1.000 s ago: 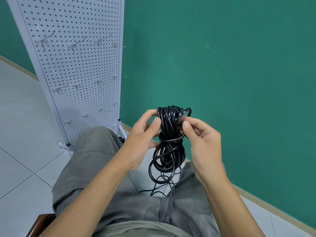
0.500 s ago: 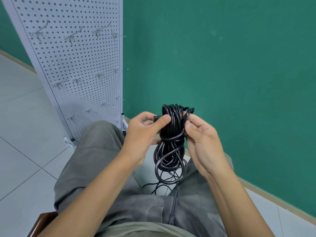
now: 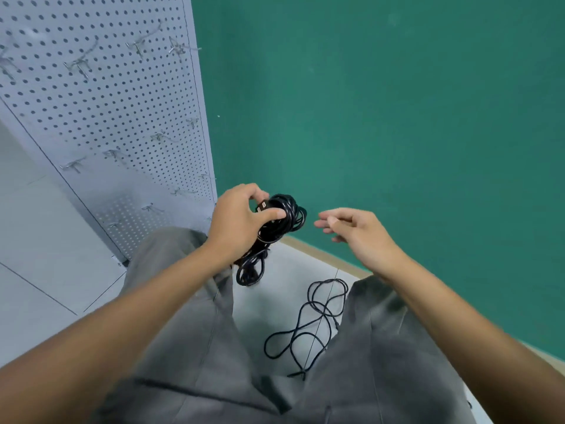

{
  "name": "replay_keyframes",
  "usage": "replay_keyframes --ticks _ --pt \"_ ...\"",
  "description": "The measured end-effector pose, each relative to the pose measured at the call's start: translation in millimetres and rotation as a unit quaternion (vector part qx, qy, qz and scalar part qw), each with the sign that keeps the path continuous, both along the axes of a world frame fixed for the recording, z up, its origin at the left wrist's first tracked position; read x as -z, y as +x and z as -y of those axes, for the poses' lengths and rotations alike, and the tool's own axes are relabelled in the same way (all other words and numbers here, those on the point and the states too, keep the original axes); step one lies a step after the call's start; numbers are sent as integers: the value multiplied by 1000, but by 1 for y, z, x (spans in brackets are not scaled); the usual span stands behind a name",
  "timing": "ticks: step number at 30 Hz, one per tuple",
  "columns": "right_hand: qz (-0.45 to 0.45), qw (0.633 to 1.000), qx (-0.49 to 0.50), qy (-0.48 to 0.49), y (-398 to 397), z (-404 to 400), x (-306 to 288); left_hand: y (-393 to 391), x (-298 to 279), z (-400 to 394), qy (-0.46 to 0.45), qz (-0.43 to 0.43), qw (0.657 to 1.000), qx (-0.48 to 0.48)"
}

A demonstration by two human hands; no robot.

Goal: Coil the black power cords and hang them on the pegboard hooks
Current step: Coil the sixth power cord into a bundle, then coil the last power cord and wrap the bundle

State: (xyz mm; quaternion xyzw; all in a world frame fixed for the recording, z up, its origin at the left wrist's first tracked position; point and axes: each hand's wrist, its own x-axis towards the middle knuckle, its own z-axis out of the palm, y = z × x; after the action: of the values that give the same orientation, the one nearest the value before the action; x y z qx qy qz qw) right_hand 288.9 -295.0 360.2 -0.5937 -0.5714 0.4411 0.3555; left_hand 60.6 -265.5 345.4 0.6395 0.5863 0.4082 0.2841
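Head-worn view, forward and downward

No text, label, brand, number or sign reads legibly anywhere in view. The plug end pinched in my left hand shows small pale marks on its black face, too blurred to read as letters or symbols. The pegboard carries only holes and bare metal hooks, no tags or numbering. The green wall is unmarked paint.
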Motion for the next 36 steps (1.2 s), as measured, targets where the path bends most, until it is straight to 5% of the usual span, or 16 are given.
replay_keyframes --ticks 6,14,19,31,36 --pt "13 997 -24 -67 26 -56 22 5 49 -51 -14 -222 974 42" --pt "147 974 -38 -169 55 -130 134 29 147 -107 -170 -459 862 131" --pt "234 936 -81 -249 79 -167 213 30 219 -143 -303 -416 845 146" --pt "222 898 -57 -376 100 -238 355 60 367 -219 -506 -183 842 33" --pt "264 873 -88 -401 99 -243 417 76 411 -244 -571 -147 808 24"
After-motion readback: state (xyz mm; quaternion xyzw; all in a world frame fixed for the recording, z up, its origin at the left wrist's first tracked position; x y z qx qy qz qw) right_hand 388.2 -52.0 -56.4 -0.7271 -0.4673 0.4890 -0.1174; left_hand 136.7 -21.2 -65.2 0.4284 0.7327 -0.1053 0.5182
